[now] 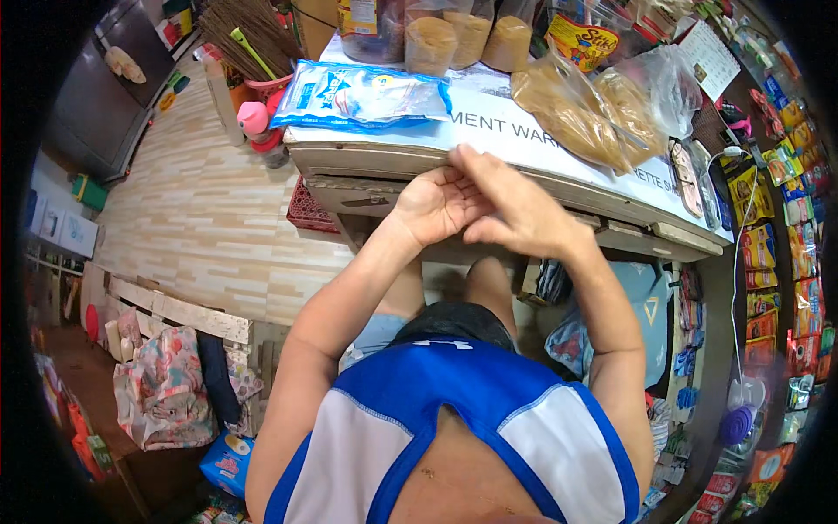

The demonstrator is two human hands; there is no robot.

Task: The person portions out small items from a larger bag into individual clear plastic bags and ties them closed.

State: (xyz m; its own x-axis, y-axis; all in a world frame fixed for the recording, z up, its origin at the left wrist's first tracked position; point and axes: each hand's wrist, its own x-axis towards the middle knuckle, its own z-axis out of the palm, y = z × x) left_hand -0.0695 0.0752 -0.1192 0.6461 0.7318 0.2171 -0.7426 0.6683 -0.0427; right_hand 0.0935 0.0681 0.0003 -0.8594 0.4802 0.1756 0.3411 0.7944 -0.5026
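My left hand is palm up with its fingers a little curled, just in front of the table's near edge. Over its fingers reaches my right hand, palm turned down and thumb apart. Nothing shows in either hand, though the space between the palms is partly hidden. Beyond them on the white-covered table lie a blue and clear plastic pack at the left and clear bags of brown granules at the right. Upright bags of similar granules stand at the back beside a large jar.
Packets hang in rows at the right, near a white cable. Phones rest on the table's right end. On the left are a pink-lidded container, a red crate and a wooden bench with a floral bag.
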